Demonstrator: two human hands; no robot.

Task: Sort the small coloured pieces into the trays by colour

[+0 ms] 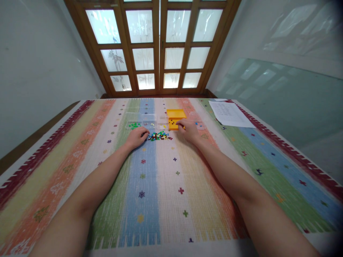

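Small coloured pieces (160, 136) lie in a loose heap on a cloth-covered counter (167, 178), striped lengthwise and dotted with little motifs. From the left, a pale wall (40, 53) gives way to wooden double doors (160, 53) with bright glass panes beyond the far edge; on the right, a glossy greenish panel (284, 96) reflects light, and white paper (229, 113) lies near the far right corner.

Both bare forearms reach forward over the cloth. The left hand (137, 137) rests low, palm side down, fingers curled; the right hand (189, 130) angles inward, its fingers bent and drawn together over an open yellow box (170, 129) with dark pieces inside. Whether either hand's fingers grasp a piece, I cannot tell.

The heap sits just right of the left fingers, at their tips, and lies nearer the wearer than the yellow box, to the left of the right hand. Behind it, left to right, stand clear containers (128, 127) with green, pale and yellow pieces, then the yellow box, then a clear container (203, 127) with blue pieces.
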